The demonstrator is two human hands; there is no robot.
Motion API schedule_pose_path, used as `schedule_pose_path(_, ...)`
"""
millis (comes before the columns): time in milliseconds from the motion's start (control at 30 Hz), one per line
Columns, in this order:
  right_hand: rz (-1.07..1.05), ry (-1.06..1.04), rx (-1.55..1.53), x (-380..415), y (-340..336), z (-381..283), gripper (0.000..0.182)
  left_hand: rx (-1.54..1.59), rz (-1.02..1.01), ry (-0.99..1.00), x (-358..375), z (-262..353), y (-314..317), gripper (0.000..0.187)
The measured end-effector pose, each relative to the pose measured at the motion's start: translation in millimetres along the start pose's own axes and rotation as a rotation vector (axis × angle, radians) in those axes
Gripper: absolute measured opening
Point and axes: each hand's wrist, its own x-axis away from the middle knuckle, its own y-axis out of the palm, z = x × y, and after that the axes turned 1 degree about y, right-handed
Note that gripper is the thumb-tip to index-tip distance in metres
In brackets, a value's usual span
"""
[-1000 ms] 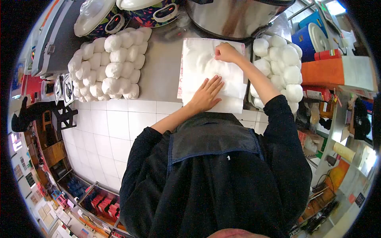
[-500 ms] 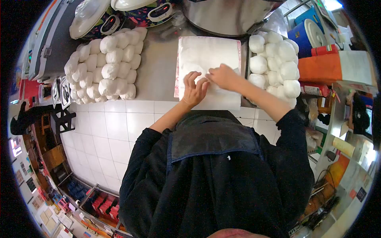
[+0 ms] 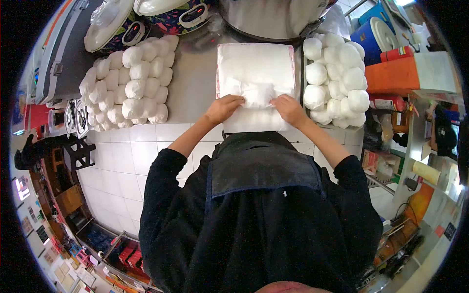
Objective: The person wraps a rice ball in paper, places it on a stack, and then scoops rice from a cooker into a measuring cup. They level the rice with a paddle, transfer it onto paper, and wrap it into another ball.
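Observation:
A stack of thin white sheets (image 3: 256,58) lies before me, with pinkish printed edges showing at its sides. On it sits a white-covered lump (image 3: 258,94), with the top sheet folded over it. My left hand (image 3: 225,107) pinches the sheet at the lump's left side. At the right side my right hand (image 3: 289,109) has its fingers closed on the same sheet. What lies inside the fold is hidden. Rounded white bundles are piled on both sides, a left pile (image 3: 134,88) and a right pile (image 3: 337,80) close to my right hand.
The stack rests on a metal table (image 3: 190,73). A large metal pot (image 3: 273,19) stands behind it, and two patterned cookers with white lids, one a flowered cooker (image 3: 181,19), are at the back left. An orange box (image 3: 393,78) and a blue bucket (image 3: 371,41) are at the right.
My hands have moved apart to either side of the lump, and the sheet is now folded over it. Before, they were close together over the middle of the stack.

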Motion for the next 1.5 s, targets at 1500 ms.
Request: schedule_pose_path(1500,0.417,1.294,-0.992,-45.7,39.5,-46.6,0.020,0.079,0.684,-0.819,-56.8,53.1,16.8,0.020)
